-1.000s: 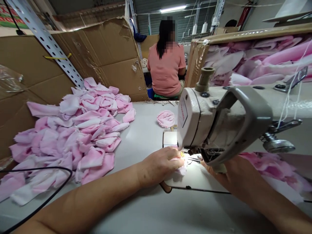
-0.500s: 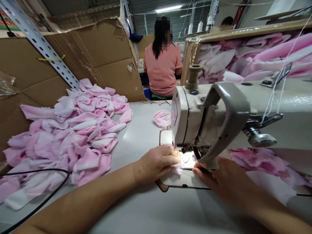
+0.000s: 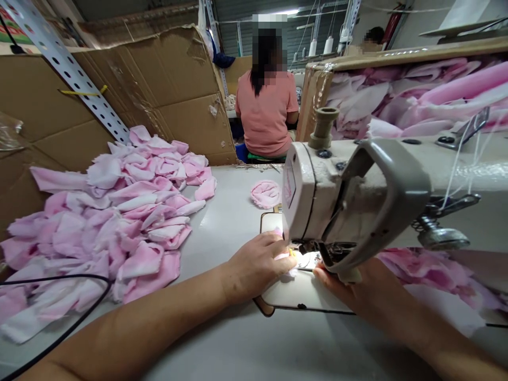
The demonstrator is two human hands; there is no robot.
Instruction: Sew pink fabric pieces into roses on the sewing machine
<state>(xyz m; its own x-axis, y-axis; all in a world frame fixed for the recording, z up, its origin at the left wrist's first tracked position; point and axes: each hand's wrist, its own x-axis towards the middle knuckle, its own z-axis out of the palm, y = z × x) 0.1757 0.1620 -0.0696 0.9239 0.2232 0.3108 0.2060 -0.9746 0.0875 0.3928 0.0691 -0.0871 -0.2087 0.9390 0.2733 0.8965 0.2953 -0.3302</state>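
A beige sewing machine point(image 3: 353, 190) stands on the grey table point(image 3: 238, 338). My left hand point(image 3: 257, 264) lies curled on a small pink fabric piece point(image 3: 282, 256) at the needle, pinching its edge. On the needle plate point(image 3: 301, 291) my right hand point(image 3: 349, 288) rests under the machine head, fingertips against the same piece; most of its fingers are hidden by the machine.
A heap of pink and white fabric pieces point(image 3: 103, 222) covers the table's left side. One round pink piece point(image 3: 265, 193) lies behind the machine. A black cable point(image 3: 59, 280) crosses the front left. Cardboard boxes point(image 3: 159, 90) stand behind. A person in a salmon shirt point(image 3: 268, 111) sits facing away.
The view has shifted slightly. Both hands stay at the needle, with the left hand and the fabric nudged a little further in under the machine head.
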